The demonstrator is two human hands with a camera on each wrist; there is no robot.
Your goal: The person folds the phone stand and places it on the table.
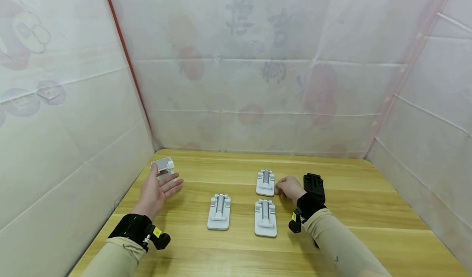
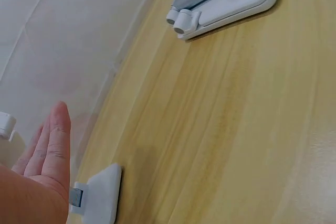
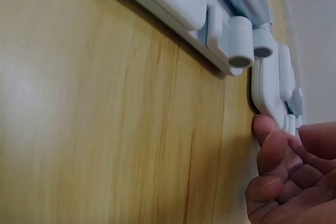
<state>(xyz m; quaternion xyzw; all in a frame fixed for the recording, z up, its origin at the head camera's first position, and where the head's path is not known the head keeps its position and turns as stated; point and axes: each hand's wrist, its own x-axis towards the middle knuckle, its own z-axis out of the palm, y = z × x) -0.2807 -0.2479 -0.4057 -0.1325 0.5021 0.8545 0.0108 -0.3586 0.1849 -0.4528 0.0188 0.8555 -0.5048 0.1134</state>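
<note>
Far stand: I see the white folded stand (image 1: pixel 266 182) flat on the table (image 1: pixel 368 219), right of centre.
Right hand: my right hand (image 1: pixel 290 188) curls fingertips (image 3: pixel 268 140) against its edge.
Left hand: my left hand (image 1: pixel 156 191) is flat, fingers straight, beside the unfolded stand (image 1: pixel 164 167).
Near pair: two white stands (image 1: pixel 219 211) in front; black stand (image 1: pixel 314 187) beyond the right hand.

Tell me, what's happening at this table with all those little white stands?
A person sits at a wooden table with several folded phone stands laid out flat. Their right hand rests beside the far white stand, fingertips touching its edge. Their left hand is open, palm up, next to a partly unfolded white stand by the left wall. Two more white stands, the middle one and the near one, lie untouched, and a black stand sits behind the right hand.
</note>
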